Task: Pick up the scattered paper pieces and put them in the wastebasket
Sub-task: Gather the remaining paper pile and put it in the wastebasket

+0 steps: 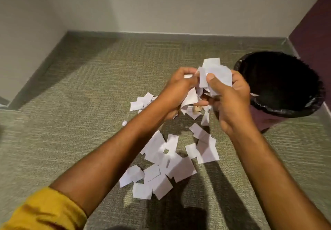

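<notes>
**A:** What can't you make out?

**B:** The inside of the wastebasket (263, 120). It is 1 black hollow, and I cannot tell what lies at the bottom. The right hand (231, 100) covers part of its near-left rim. The fingertips of both hands are buried in paper, and a small tan thing below them is too blurred to name. Only 1 sleeve (44, 210) shows, mustard yellow and cut off at the lower left corner.

**A:** And the hands?

**B:** The left hand (177, 88) and the right hand both clench 1 bunch of paper pieces (216, 74). They hold it in the air between them, just left of the wastebasket's rim. The right thumb presses on the front of the bunch, with the fingers curled behind it. The left fingers curl round its left edge, and 1 piece hangs under the palm.

**A:** The rest of the paper?

**B:** The scattered paper pieces (161, 160) lie on the carpet (80, 104) below the forearms. They are flat, white, rough-cut squares and rectangles, overlapping in loose heaps. 1 tiny crumpled bit (124, 122) sits apart to the left.

**A:** Materials?

**B:** The carpet is grey-green with a ribbed weave. The wastebasket is round and maroon-walled, with a crinkled glossy black bag (279, 110) folded over its rim. The back wall (161, 5) is smooth and off-white.
</notes>
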{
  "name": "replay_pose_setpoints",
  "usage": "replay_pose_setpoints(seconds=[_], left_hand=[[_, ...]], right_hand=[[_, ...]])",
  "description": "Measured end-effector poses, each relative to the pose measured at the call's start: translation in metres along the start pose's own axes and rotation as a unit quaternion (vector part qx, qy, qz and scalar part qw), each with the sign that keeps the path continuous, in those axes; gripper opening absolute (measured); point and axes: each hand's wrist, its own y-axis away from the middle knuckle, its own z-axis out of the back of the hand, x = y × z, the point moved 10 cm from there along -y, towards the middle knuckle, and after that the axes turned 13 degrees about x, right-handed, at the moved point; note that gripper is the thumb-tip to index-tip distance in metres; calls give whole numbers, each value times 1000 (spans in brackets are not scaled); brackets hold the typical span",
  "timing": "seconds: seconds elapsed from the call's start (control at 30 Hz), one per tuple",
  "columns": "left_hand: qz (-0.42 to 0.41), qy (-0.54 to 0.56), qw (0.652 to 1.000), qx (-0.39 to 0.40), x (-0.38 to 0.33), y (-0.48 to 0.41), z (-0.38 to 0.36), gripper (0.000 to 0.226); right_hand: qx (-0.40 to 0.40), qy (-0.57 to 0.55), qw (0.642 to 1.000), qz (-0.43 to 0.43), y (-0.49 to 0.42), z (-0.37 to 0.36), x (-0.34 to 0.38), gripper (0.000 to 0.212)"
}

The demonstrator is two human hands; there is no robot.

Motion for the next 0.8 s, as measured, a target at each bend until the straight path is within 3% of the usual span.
replay_pose_setpoints(seconds=[0.17,0.27,0.33,0.43,0.5,0.6,0.8], left_hand=[[60,12,995,85,-29,-66,-97,46],[134,41,985,102,-21,-89,-138,67],[159,71,980,100,-15,-94,-154,67],[169,99,977,87,-8,-93,-159,74],[172,141,971,87,-2,-94,-160,86],[161,158,970,88,2,-97,-156,97],[139,128,977,102,5,-97,-128,99]], right_hand=[[-83,-31,995,35,-11,70,58,40],[-110,-41,993,12,-19,112,64,42],[-114,-46,992,-27,-23,134,56,42],[-101,-89,987,-86,-23,150,36,38],[-111,-120,981,-102,-22,161,22,49],[-129,-159,974,-96,-23,171,8,70],[-138,-151,977,-67,-24,167,8,68]])
